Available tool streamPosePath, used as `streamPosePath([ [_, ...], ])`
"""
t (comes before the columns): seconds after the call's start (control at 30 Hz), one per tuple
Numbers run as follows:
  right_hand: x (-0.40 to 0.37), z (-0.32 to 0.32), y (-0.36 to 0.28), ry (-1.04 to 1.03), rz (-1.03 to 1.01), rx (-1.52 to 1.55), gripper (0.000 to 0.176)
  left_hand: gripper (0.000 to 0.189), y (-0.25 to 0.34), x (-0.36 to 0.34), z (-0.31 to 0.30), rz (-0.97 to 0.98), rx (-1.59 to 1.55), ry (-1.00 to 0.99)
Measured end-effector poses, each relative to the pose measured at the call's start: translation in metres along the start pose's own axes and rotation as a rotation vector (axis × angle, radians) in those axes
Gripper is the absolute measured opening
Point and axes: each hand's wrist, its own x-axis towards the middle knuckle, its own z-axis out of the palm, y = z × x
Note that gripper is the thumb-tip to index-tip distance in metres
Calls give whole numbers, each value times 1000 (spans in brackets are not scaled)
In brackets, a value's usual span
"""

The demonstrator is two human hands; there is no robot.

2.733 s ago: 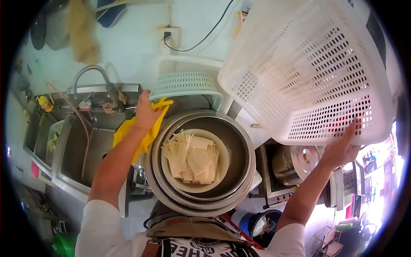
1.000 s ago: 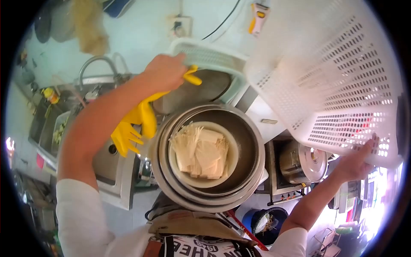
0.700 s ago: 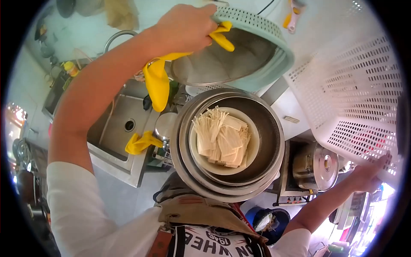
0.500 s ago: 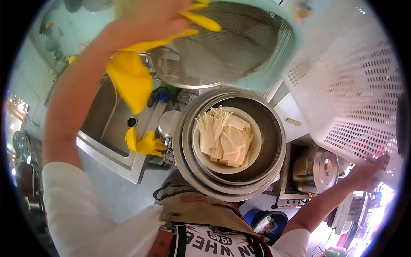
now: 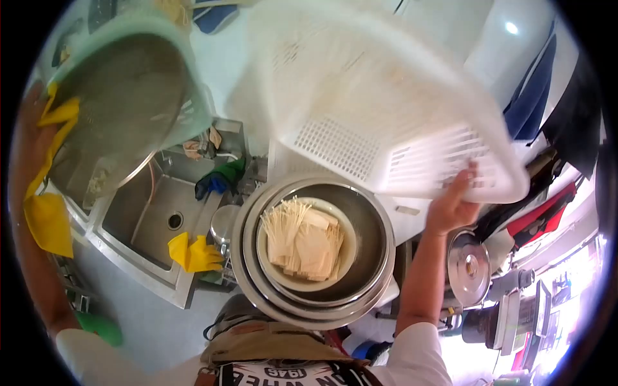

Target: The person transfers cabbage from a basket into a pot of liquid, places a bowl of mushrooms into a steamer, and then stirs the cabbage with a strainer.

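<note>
My left hand (image 5: 35,125) is at the far left edge, gripping the rim of a pale green plastic basket (image 5: 198,96). A round wire-mesh strainer (image 5: 122,96) sits inside that basket, and a yellow rubber glove (image 5: 50,222) hangs from the same hand. My right hand (image 5: 454,202) holds a large white perforated plastic basket (image 5: 335,145) by its lower right rim, tilted and blurred by motion. Below and between them, a cream bowl (image 5: 351,238) contains enoki mushrooms (image 5: 283,222) and pale flat sheets (image 5: 315,251). It rests in nested steel bowls (image 5: 241,270).
A steel sink (image 5: 151,212) lies at left, with another yellow glove (image 5: 195,253) on its near right edge. A lidded steel pot (image 5: 468,267) stands at right. Dark blue cloth (image 5: 531,96) hangs at upper right. A green and blue cloth (image 5: 221,179) lies behind the sink.
My left hand has swung left with the green basket, strainer and glove. My right hand has brought the white basket up and leftward, above the bowls. The view has shifted.
</note>
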Motion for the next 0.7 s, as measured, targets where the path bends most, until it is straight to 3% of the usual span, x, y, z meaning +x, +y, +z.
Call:
streamPosePath([
  [0.1,-34,-1,52,-101,-206,-48,28,47,24,-15,-31,-90,478,-188],
  [0.13,-33,12,38,-153,-342,-81,29,47,22,-23,-37,-92,556,-229],
  [0.2,-48,-4,45,-451,197,149,36,49,-4,-46,-39,-104,602,-226],
  [0.23,-51,0,47,-496,166,63,34,50,-21,-61,-38,-111,615,-216],
  [0.27,-53,9,43,-527,10,-105,32,50,-38,-74,-39,-124,628,-208],
  [0.33,-55,19,43,-530,-195,-246,30,52,-66,-96,-40,-146,651,-199],
  [0.4,-57,28,56,-450,-258,-146,17,54,-74,-110,-41,-176,634,-200],
  [0.47,-74,26,75,-355,-256,-155,16,54,-74,-115,-42,-220,571,-223],
  [0.57,-81,16,104,-460,5,-300,17,52,-57,-109,-38,-250,404,-255],
  [0.6,-81,15,107,-518,180,-309,20,52,-48,-106,-36,-231,392,-276],
  [0.7,-103,-14,167,-694,258,-579,23,50,-33,-99,-28,-186,374,-316],
])
